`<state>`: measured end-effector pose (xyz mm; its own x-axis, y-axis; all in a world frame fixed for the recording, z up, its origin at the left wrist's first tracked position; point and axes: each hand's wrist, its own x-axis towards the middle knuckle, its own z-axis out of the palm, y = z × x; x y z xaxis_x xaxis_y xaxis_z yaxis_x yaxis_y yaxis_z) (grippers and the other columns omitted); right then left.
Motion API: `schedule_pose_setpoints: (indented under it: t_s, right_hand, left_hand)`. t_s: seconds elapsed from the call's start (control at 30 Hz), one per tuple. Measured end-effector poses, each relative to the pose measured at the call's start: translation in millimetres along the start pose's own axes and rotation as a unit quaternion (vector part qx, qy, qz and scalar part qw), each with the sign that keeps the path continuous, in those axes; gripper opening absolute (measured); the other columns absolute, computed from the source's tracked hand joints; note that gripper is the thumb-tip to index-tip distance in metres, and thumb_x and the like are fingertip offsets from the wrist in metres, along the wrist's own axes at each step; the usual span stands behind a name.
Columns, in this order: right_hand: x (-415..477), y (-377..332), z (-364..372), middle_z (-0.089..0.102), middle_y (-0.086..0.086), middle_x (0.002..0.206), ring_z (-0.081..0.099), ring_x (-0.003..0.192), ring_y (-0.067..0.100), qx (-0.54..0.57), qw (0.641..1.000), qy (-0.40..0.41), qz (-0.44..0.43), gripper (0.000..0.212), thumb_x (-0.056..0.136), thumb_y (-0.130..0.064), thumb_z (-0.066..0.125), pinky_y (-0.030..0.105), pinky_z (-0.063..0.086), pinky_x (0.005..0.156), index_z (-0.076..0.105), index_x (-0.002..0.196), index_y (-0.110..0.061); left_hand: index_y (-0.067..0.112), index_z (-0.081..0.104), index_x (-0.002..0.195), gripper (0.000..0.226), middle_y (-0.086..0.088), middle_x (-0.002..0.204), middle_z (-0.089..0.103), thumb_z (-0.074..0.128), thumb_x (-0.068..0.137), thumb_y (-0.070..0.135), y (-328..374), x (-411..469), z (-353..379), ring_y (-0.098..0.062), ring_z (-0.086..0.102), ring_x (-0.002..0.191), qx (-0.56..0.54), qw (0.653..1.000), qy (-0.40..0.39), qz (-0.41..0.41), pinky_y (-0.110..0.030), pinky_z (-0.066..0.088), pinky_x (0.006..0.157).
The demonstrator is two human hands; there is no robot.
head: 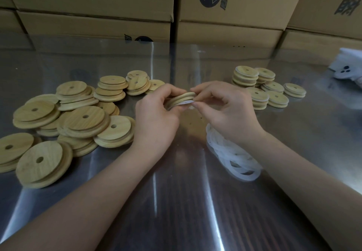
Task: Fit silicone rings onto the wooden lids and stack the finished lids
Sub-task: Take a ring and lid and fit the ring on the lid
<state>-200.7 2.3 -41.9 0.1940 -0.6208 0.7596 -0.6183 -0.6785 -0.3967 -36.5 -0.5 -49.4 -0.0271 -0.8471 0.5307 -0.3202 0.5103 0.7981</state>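
Note:
Both hands hold one round wooden lid [183, 98] edge-on above the middle of the table. My left hand [156, 113] grips its left side with curled fingers. My right hand [225, 105] pinches its right edge, where a white silicone ring [185, 103] shows along the lower rim. A loose pile of bare wooden lids [74, 117], each with a small hole, spreads over the left of the table. Short stacks of lids with white rings [262, 88] stand at the right. A heap of white silicone rings [233, 156] lies under my right wrist.
The table [176, 201] is shiny metal under a clear film. Cardboard boxes [231, 5] form a wall along its far edge. A white bag-like object [348, 68] lies at the far right.

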Motion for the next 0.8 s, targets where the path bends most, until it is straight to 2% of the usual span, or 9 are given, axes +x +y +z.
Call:
schedule_pose_setpoints:
  t_s: [0.27, 0.47, 0.67, 0.8]
  right_hand:
    - [2.2, -2.3, -2.7, 0.072, 0.008, 0.091, 0.070, 0.086, 0.016, 0.002, 1.000, -0.003, 0.013, 0.004, 0.077, 0.004, 0.076, 0.025, 0.057, 0.075, 0.072, 0.077, 0.002]
    - [4.5, -0.6, -4.6, 0.072, 0.010, 0.089, 0.069, 0.085, 0.019, -0.009, 1.000, -0.020, 0.007, 0.008, 0.074, 0.007, 0.076, 0.019, 0.054, 0.075, 0.071, 0.074, 0.001]
    - [4.4, 0.7, -5.5, 0.071, 0.013, 0.090, 0.068, 0.085, 0.020, -0.027, 0.999, -0.036, -0.013, 0.011, 0.073, 0.010, 0.076, 0.013, 0.049, 0.079, 0.071, 0.072, 0.001]
    - [3.9, 1.6, -5.7, 0.071, 0.013, 0.091, 0.068, 0.089, 0.021, -0.034, 0.998, -0.042, -0.024, 0.008, 0.075, 0.010, 0.075, 0.019, 0.053, 0.080, 0.070, 0.075, 0.002]
  left_hand:
    - [0.033, 0.070, 0.085, 0.029, 0.020, 0.081, 0.069, 0.078, 0.078, 0.006, 0.2, 0.3, -0.7, 0.003, 0.065, 0.083, 0.006, 1.000, 0.004, 0.009, -0.018, 0.053, 0.077]
    - [0.044, 0.064, 0.078, 0.045, 0.026, 0.078, 0.067, 0.076, 0.076, 0.001, 0.2, 0.2, 0.3, 0.003, 0.065, 0.082, 0.003, 1.000, 0.003, 0.007, -0.023, 0.054, 0.079]
    - [0.024, 0.072, 0.085, 0.031, 0.019, 0.087, 0.070, 0.071, 0.075, -0.005, -3.8, -1.4, 2.1, -0.003, 0.066, 0.088, -0.008, 1.000, 0.001, 0.022, -0.036, 0.055, 0.084]
    - [0.024, 0.072, 0.088, 0.030, 0.022, 0.088, 0.069, 0.071, 0.076, -0.004, -5.1, -2.2, 2.2, 0.001, 0.065, 0.088, -0.005, 1.000, -0.003, 0.021, -0.030, 0.054, 0.084]
